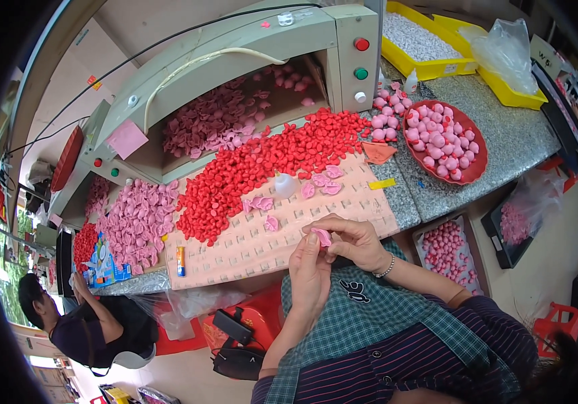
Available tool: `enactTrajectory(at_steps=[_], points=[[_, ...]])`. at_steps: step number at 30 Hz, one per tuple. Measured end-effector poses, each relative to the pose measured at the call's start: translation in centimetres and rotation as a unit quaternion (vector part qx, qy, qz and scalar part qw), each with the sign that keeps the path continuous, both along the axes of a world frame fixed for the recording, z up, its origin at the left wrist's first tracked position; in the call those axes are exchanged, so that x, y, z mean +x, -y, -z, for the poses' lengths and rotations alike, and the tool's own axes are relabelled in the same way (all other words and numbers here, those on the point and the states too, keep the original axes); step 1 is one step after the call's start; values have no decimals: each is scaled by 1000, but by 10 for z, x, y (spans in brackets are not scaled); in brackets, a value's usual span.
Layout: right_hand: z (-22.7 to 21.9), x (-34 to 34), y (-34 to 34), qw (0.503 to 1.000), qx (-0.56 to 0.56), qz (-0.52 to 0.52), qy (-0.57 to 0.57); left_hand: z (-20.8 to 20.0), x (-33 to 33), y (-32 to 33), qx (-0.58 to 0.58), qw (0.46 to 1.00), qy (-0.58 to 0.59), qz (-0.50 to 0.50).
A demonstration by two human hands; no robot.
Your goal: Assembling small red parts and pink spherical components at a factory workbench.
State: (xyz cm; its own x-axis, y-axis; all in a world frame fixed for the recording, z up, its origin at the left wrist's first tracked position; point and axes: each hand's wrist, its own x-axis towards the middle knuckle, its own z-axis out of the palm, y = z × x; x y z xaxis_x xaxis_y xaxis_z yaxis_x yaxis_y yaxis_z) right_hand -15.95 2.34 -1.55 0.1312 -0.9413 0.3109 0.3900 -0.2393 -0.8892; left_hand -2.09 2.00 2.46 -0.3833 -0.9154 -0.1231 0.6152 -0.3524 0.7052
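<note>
Between my two hands is a small pink, petal-like moulded piece (pixel 322 237), pinched at the fingertips. My left hand (pixel 309 273) grips it from below with the thumb up against it. My right hand (pixel 359 244), with a bracelet at the wrist, closes on its other side. Beyond them, several similar pink pieces (pixel 272 223) lie on a pale pink patterned mat (pixel 235 252). A small white squeeze bottle (pixel 284 186) stands among these. Behind it spreads a long heap of glossy red pieces (pixel 255 168).
A grey machine (pixel 235 57) with an open bay of pink pieces arches over the table's back. Pink shells (pixel 137 219) are heaped at left, near a glue stick (pixel 180 261). At right stand a red bowl (pixel 479 165) of pink balls and yellow trays (pixel 464 66). Another person (pixel 87 330) sits at left.
</note>
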Motion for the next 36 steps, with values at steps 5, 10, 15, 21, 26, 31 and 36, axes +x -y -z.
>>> enactTrajectory(at_steps=[5, 10, 15, 21, 26, 31, 36], points=[[4, -5, -4, 999, 46, 13, -8, 14, -2, 3, 9, 999, -12, 28], [-1, -6, -1, 995, 89, 28, 42, 15, -10, 8, 57, 998, -30, 28], [-6, -9, 11, 962, 151, 28, 224, 8, -5, 12, 41, 996, 29, 71], [9, -23, 24, 933, 169, 10, 318, 25, 20, 48, -285, 790, 493, -227], [18, -26, 31, 914, 219, -35, 340, 28, 21, 103, -327, 695, 578, -275], [21, -28, 43, 910, 251, -60, 323, 32, 6, 134, -342, 679, 609, -227], [22, -28, 46, 904, 239, -76, 345, 39, 0, 143, -370, 643, 633, -222]])
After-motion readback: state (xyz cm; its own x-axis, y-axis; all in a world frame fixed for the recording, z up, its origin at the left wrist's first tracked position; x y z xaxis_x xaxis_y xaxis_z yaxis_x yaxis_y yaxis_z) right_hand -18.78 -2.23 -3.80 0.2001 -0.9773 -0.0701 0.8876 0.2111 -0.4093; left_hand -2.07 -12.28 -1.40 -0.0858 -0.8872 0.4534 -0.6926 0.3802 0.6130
